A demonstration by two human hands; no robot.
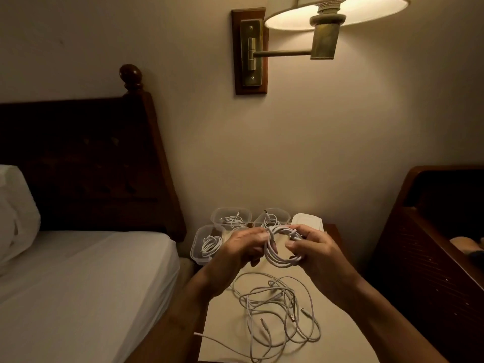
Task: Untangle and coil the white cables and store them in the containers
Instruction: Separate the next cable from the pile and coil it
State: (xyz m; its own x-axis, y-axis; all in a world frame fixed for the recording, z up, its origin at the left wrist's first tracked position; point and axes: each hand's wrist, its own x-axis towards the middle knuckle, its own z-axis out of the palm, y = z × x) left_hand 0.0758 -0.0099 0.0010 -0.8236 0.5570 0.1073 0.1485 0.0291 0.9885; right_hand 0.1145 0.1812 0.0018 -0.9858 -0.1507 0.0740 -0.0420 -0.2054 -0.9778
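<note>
Left hand (241,248): I see it pinching the thin white coiled cable (278,260).
Right hand (317,248): fingers curled round that cable.

A coiled white cable (284,248) is being held above a tangled pile of white cables (277,310). Behind it, coiled cables are being kept in clear open containers (194,251).

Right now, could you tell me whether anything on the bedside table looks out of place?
Yes: a tangled heap of white cables sprawls across the near end of the table, with one cable end trailing past its left edge. The coil between the left hand and right hand looks tidy.
</note>
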